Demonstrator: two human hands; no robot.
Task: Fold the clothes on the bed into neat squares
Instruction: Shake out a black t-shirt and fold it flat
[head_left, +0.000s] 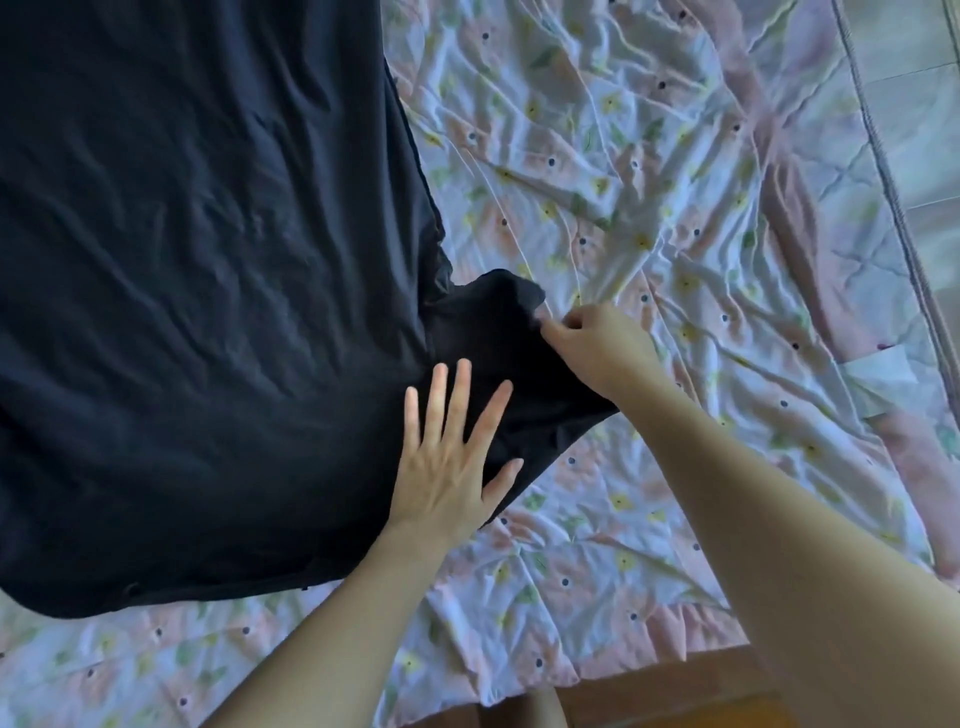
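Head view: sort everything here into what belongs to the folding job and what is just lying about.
Part of the job:
- dark garment, spread on the bed
- its sleeve
- left hand, pressing flat on the garment
- right hand, pinching the sleeve edge

Just there:
- floral bedsheet
- wooden floor

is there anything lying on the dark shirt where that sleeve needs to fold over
Only the left hand, pressed flat near the sleeve's base. The right hand pinches the sleeve edge, and the dark shirt body shows nothing else lying on it across the floral bedsheet.
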